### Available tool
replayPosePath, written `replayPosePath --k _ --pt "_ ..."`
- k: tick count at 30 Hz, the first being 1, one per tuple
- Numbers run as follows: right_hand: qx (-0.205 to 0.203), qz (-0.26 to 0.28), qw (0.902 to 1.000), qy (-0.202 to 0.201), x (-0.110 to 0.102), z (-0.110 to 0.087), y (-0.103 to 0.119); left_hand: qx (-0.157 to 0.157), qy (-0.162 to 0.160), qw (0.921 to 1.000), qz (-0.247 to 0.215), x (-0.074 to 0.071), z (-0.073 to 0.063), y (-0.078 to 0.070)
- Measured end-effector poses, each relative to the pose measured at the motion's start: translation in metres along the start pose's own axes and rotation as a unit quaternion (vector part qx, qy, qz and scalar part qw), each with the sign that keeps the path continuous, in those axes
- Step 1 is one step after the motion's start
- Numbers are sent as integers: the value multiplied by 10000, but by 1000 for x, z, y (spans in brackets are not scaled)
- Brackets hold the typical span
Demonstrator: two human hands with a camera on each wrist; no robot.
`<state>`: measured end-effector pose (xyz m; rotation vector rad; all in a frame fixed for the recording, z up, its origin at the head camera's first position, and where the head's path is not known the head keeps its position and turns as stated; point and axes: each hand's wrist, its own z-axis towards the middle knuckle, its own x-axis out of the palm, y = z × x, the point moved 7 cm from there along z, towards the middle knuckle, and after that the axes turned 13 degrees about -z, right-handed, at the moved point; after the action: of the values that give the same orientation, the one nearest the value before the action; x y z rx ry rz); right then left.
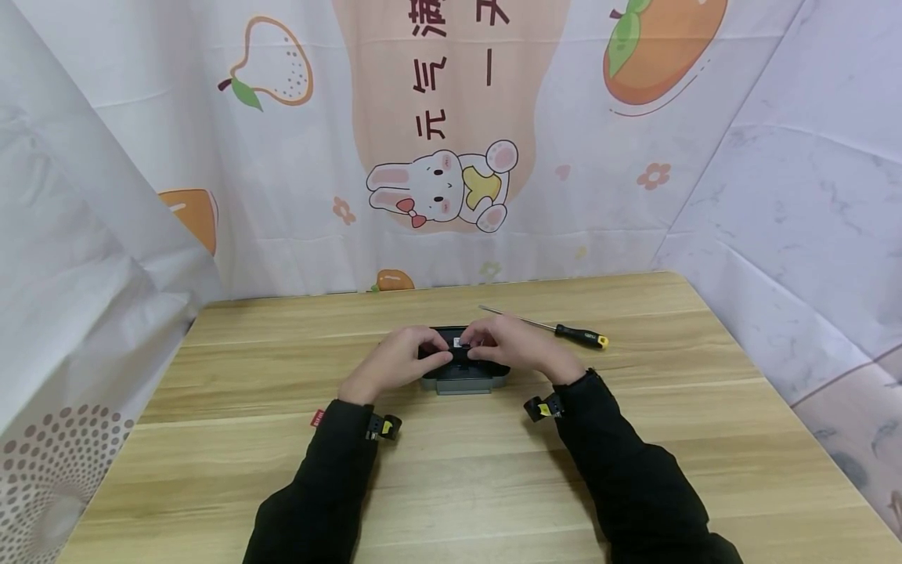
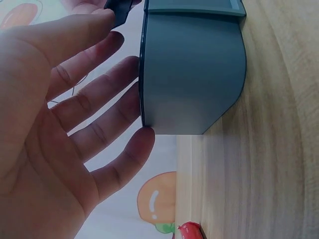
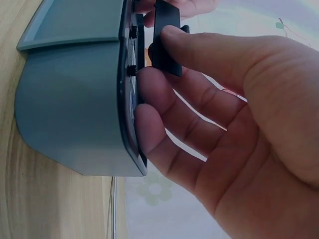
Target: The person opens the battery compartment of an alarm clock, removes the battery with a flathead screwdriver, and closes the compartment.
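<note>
A grey-green box-like case [image 1: 463, 386] with a dark top sits on the wooden table, between both hands. Over its top, a small flat black piece [image 3: 167, 45] is pinched by the right hand [image 1: 517, 345], thumb on its face. The left hand [image 1: 402, 356] pinches the other end of this black piece [image 2: 119, 11] between thumb and fingertips. Its remaining fingers spread along the rim of the case [image 2: 194, 69]. Two right fingertips rest at the rim too, near small black posts [image 3: 132, 70]. The inside of the case is mostly hidden by the hands.
Behind the right hand lies a screwdriver [image 1: 579, 336] with a black and yellow handle, its shaft pointing left. A small red thing [image 1: 317, 417] shows beside the left sleeve. A printed curtain [image 1: 282, 196] hangs along the back edge of the table [image 1: 451, 486].
</note>
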<state>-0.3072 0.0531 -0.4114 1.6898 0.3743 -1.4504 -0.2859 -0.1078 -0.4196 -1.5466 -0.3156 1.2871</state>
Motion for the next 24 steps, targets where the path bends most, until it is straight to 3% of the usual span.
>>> replayPosePath --k 16,24 --pt "-80 -76 9999 -71 -1 0 3 66 6 9999 -99 1 0 0" --pt "200 105 9997 53 -5 -4 -4 15 -57 9999 -101 0 0 0"
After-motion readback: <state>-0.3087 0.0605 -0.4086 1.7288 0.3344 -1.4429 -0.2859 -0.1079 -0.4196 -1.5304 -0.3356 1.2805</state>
